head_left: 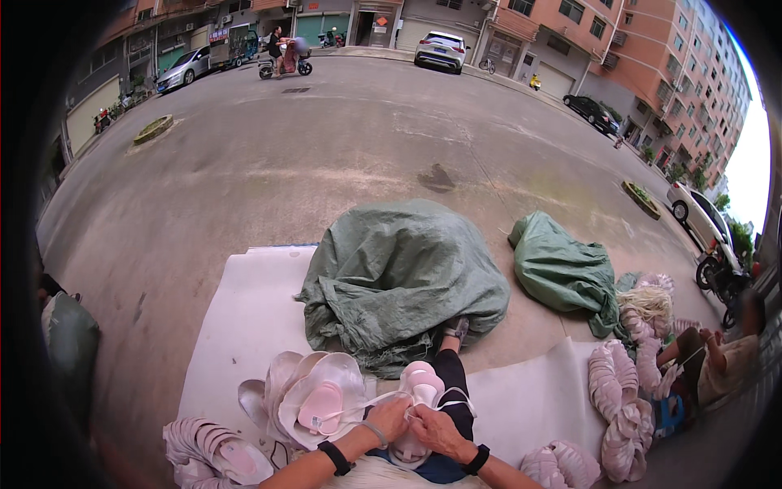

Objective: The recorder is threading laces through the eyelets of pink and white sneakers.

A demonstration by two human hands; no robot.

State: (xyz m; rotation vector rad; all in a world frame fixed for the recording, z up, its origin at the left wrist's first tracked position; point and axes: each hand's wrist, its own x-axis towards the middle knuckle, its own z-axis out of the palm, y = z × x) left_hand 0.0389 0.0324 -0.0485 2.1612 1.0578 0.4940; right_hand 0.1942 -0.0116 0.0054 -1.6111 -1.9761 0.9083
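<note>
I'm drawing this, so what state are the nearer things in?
Narrow white strap: pinched by left grip and right grip
Pink-and-white slipper-shaped pieces, in lap: partly hidden
Big green woven sack: bulging, wrinkled
Smaller green woven sack: slumped, creased
Flat white sheet: spread on ground
Curved pink pieces, lower left: overlapping
Black wristbands: worn

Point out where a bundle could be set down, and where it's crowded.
Bare: the left white sheet, between pavement and large green sack; the right white sheet, between the dark trouser leg and far-right pink stacks. Crowded: around the left hand and right hand, beside pink pieces.
</note>
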